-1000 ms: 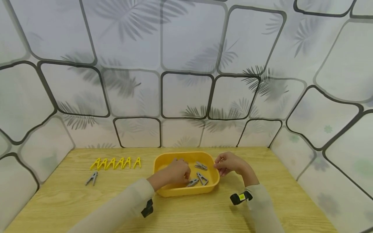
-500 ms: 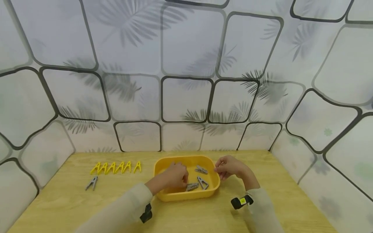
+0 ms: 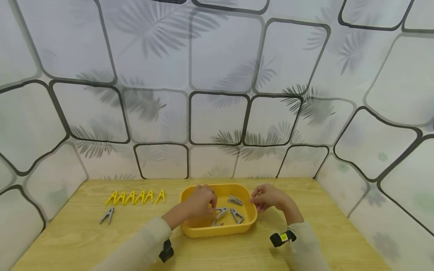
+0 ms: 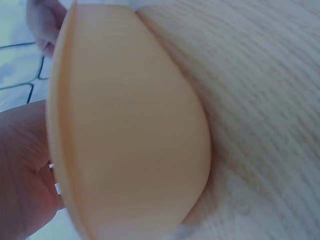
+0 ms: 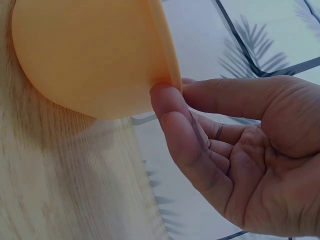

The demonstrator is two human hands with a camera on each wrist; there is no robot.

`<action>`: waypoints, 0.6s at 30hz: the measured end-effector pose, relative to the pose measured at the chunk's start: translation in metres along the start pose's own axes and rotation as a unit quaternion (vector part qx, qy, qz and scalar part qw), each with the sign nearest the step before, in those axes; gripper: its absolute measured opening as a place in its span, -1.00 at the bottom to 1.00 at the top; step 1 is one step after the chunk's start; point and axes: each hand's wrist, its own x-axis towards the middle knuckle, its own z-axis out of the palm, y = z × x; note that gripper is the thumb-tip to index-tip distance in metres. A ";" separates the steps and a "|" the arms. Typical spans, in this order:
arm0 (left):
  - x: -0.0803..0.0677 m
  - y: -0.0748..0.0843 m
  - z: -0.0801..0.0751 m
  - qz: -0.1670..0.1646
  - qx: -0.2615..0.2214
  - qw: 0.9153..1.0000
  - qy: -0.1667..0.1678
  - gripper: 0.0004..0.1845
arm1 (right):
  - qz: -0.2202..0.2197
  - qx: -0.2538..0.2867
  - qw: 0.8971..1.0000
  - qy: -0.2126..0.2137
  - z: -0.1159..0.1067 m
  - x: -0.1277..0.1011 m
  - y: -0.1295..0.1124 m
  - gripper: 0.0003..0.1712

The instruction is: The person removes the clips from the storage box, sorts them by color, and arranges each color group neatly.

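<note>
A yellow plastic basin [image 3: 218, 230] stands on the table with grey clothespins inside. My left hand [image 3: 200, 203] reaches over its left part, fingers curled down, and pinches a grey clothespin [image 3: 222, 212] at the fingertips; the exact grip is hidden. To the right of that lie two more: one grey clothespin [image 3: 237, 216] near the front and another grey clothespin [image 3: 235, 200] farther back. My right hand [image 5: 240, 155] pinches the basin's right rim between thumb and fingers. In the left wrist view the basin wall [image 4: 130, 120] hides the left fingertips.
Several yellow clothespins [image 3: 135, 197] form a row at the back left of the wooden table [image 3: 142, 226]. In front of that row lies a single grey clothespin [image 3: 107, 215]. A patterned wall covering [image 3: 217, 120] rises behind the table and along both sides.
The left hand has shifted slightly left inside the basin. The grey clothespin at its fingertips has turned and now shows its legs spread. My right hand stays at the rim.
</note>
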 end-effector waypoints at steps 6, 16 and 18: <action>-0.003 -0.010 -0.010 0.003 -0.004 0.999 0.038 -0.81 | -0.001 0.002 1.000 -0.001 0.000 0.000 0.001 -0.76; -0.014 -0.018 -0.033 -0.010 0.006 0.996 0.094 -0.87 | -0.001 0.002 1.000 -0.006 -0.001 0.000 0.001 -0.75; -0.017 -0.019 -0.037 -0.016 0.011 0.994 0.109 -0.87 | -0.004 0.002 1.000 -0.007 -0.001 0.001 0.001 -0.75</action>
